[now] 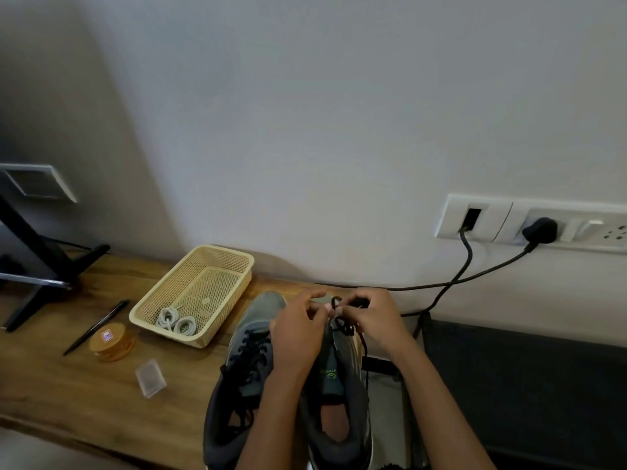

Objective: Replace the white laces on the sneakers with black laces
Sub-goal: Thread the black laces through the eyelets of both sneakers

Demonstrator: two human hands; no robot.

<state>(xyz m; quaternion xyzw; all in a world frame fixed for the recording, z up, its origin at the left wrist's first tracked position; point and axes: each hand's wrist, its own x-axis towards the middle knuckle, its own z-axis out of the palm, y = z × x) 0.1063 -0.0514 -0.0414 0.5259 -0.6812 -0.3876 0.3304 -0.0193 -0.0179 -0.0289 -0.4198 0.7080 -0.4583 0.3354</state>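
Two grey sneakers stand side by side on the wooden table, toes toward the wall. The left sneaker is laced with black lace. Over the toe end of the right sneaker, my left hand and my right hand each pinch a black lace between fingertips. A loose end of that lace hangs down the shoe's right side. Two coiled white laces lie in the cream basket.
Left of the basket lie a black pen, an orange round tub and a small clear plastic case. A black stand's legs occupy the far left. Two black cables run from wall sockets down behind the table.
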